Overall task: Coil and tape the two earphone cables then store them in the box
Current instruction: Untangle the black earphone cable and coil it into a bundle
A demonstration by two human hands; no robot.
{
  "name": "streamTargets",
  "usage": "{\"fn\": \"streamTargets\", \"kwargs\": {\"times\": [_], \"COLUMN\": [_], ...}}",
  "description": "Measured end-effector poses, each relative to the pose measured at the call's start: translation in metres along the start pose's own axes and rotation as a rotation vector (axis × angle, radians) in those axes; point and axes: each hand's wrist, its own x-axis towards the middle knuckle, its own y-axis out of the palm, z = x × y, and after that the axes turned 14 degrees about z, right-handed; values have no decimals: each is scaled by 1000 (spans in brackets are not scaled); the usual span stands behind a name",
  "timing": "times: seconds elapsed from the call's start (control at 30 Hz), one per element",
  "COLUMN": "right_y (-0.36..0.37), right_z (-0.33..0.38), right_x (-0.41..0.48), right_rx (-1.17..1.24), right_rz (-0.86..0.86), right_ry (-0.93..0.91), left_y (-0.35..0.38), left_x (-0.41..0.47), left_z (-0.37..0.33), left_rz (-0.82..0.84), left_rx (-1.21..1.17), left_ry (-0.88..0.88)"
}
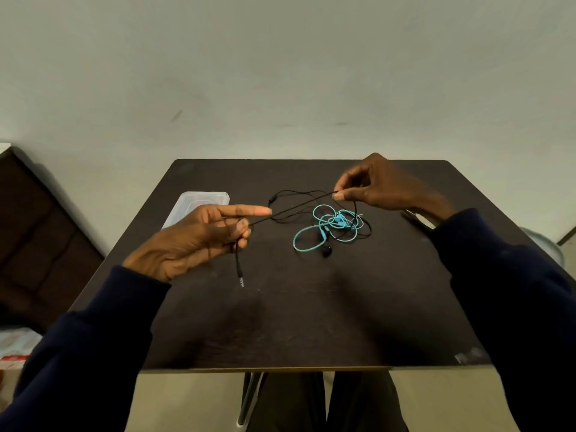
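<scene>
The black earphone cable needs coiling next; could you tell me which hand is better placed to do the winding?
Probably the right hand: it pinches the black cable on the side leading to the uncoiled slack, while the left hand holds it near the plug as an anchor.

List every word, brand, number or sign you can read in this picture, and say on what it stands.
No text can be read.
Box: no legible label.
Packet on the floor, left: red patch, too blurred to read.
Black cable, blue cable, table: no marking shows.
</scene>
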Motion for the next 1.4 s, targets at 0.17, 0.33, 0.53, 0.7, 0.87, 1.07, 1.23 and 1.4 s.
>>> {"fn": "streamTargets", "kwargs": {"times": [0.17, 0.33, 0.53, 0.7, 0.87, 1.07, 1.23, 1.4], "right_y": [6, 38, 68, 101, 109, 86, 53, 30], "right_z": [14, 19, 19, 25, 36, 20, -2, 2], "right_x": [-12, -7, 0, 9, 18, 3, -31, -41], "right_rx": [295, 119, -3, -67, 68, 228, 349, 253], "right_rz": [-118, -109, -162, -82, -88, 9, 67, -17], "right_ry": [-79, -13, 1, 10, -36, 95, 107, 68], "left_y": [18, 34, 29, 30, 43, 26, -2, 3], "left_x": [2, 10, 9, 9, 30, 32, 9, 6], "left_z": [11, 17, 26, 29, 17, 18, 18, 17], "left_rz": [-90, -105, -320, -497, -280, -491, -634, -639], "left_rx": [135, 121, 373, 860, 811, 696, 587, 748], "left_ry": [-141, -173, -338, -206, 3, 20, -129, -319]}}
